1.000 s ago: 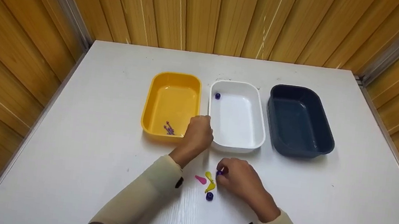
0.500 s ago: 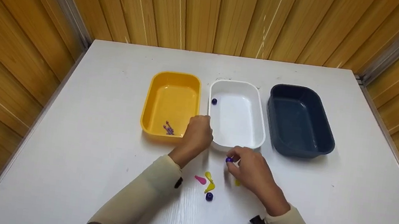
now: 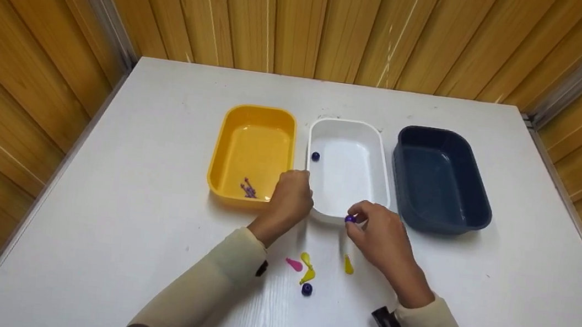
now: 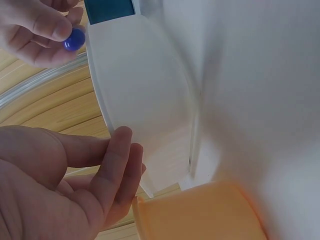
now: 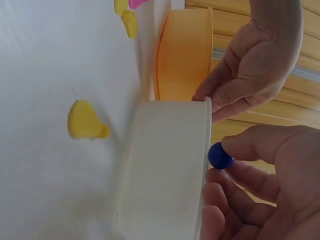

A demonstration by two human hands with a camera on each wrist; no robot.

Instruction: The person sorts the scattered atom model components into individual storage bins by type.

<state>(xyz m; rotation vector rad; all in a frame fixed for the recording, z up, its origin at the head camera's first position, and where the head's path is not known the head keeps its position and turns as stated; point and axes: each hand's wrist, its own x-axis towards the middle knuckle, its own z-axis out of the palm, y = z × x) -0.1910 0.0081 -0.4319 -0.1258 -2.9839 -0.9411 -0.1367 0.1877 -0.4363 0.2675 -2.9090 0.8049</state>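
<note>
Head view, risk: the right hand pinches a small round blue bead right at the near rim of the white plastic tub; I'd judge that if the fingers part here, the bead could strike the rim and bounce out onto the white worktop.
Head view, loose bits: a pink teardrop piece, three yellow teardrop pieces and a second blue bead lie near the wrists; a sleeve could sweep them about, by my reckoning.
Head view, left hand: the left hand rests at the gap between the yellow plastic tub and the white tub, fingers bent onto the white tub's near corner, holding nothing loose. A bead lies inside the white tub, some purple bits in the yellow one; the dark blue plastic tub stands to the right.
Left wrist view, pose: the left hand has its fingertips touching the white tub wall; a hard push might shift the tub, I think. The bead shows at the rim.
Right wrist view, pose: thumb and fingers of the right hand clamp the bead, just beside the white tub edge, not yet over the inside.
</note>
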